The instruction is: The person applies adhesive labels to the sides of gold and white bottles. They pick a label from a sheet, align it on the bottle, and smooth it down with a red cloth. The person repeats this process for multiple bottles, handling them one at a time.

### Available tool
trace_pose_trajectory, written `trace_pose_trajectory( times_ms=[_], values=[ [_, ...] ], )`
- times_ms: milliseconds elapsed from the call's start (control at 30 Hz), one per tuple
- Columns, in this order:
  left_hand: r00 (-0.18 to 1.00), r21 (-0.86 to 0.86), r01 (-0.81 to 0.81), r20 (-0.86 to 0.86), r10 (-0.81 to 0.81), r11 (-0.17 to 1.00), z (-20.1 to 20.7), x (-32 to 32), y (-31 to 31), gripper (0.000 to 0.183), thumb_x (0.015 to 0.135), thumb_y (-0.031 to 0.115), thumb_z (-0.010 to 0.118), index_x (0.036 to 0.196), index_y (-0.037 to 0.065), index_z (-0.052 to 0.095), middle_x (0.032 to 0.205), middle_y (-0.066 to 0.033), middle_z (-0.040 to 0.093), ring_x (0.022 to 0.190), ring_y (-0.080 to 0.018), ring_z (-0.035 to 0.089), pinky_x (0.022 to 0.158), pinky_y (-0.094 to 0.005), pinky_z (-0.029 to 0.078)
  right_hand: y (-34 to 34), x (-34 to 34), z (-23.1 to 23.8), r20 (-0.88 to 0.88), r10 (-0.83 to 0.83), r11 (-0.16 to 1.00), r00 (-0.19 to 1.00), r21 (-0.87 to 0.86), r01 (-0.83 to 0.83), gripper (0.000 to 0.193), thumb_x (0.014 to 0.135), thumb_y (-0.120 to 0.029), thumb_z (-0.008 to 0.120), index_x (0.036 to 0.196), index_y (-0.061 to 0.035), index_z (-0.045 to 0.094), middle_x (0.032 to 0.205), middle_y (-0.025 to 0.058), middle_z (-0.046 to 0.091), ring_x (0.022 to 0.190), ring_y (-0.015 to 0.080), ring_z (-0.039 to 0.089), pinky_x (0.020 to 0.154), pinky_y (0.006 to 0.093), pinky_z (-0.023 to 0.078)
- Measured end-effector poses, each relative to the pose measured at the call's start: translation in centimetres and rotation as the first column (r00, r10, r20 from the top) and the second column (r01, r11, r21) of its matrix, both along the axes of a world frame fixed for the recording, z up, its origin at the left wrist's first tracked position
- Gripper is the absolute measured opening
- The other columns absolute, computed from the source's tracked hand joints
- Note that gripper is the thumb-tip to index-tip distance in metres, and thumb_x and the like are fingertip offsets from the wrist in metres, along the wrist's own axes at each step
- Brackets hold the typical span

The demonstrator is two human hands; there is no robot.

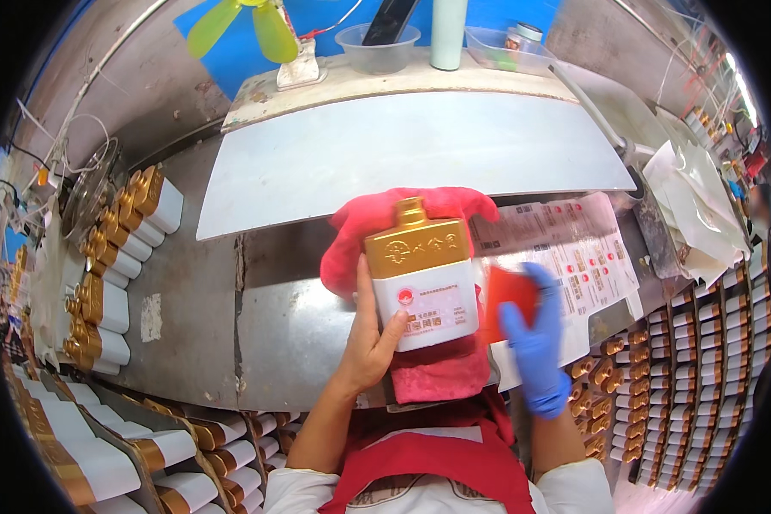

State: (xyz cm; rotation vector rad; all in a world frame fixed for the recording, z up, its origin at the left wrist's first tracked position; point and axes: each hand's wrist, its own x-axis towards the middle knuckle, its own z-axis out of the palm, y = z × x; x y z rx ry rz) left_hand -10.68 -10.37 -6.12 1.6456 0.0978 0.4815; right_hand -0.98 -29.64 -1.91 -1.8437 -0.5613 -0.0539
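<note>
A flat bottle with a gold shoulder and neck and a white lower body lies face up over a red cloth. My bare left hand grips it along the lower left side, thumb on the white face, which carries a printed red and gold design. Just right of the bottle, my right hand, in a blue glove, holds a flat red squeegee-like scraper between thumb and fingers. The scraper's edge is close to the bottle; whether they touch I cannot tell.
Printed sheets lie right of the cloth. Beyond stands a pale board; a fan, a plastic tub and a pale green flask are behind it. Similar bottles line the left, and racks of bottles fill the lower right.
</note>
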Motion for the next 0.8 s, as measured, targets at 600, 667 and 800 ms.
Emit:
trace_pose_trajectory(
  times_ms=[600, 667, 800],
  values=[
    [0.998, -0.074, -0.012, 0.053, 0.016, 0.997, -0.7, -0.8, 0.9, 0.075, 0.098, 0.027, 0.042, 0.147, -0.002, -0.007, 0.15, -0.0229, 0.018, 0.138, -0.0304, 0.023, 0.112, -0.0356, 0.018, 4.9, 0.2, 0.8, 0.589, 0.169, 0.98, 0.79, -0.184, -0.073, 0.032, 0.073, -0.004, 0.071, 0.103, -0.0106, 0.064, 0.089, 0.0065, 0.059, 0.075, 0.0214, 0.056, 0.064, 0.0336, 0.047],
    [0.995, -0.204, 0.018, 0.101, 0.003, 0.979, -0.9, -1.0, 1.2, 0.077, 0.098, 0.035, 0.041, 0.148, -0.002, -0.006, 0.15, -0.0217, 0.02, 0.138, -0.0297, 0.023, 0.112, -0.0375, 0.019, 5.8, -1.7, -0.4, 0.567, 0.433, 0.9, 0.7, -0.318, -0.299, 0.036, 0.068, 0.004, 0.068, 0.099, -0.0132, 0.065, 0.087, 0.0079, 0.061, 0.079, 0.0228, 0.058, 0.067, 0.0329, 0.048],
    [0.995, -0.239, -0.081, 0.043, 0.093, 0.968, -1.4, -2.2, 1.6, 0.09, 0.092, 0.059, 0.04, 0.149, 0.001, 0.001, 0.147, -0.0191, 0.027, 0.134, -0.0277, 0.032, 0.108, -0.0423, 0.027, 4.3, -3.0, 1.1, 0.47, 0.714, 0.699, 0.518, -0.513, -0.498, 0.029, 0.07, -0.007, 0.07, 0.096, -0.0202, 0.068, 0.087, 0.005, 0.067, 0.063, 0.0212, 0.059, 0.054, 0.0332, 0.048]
  ],
)
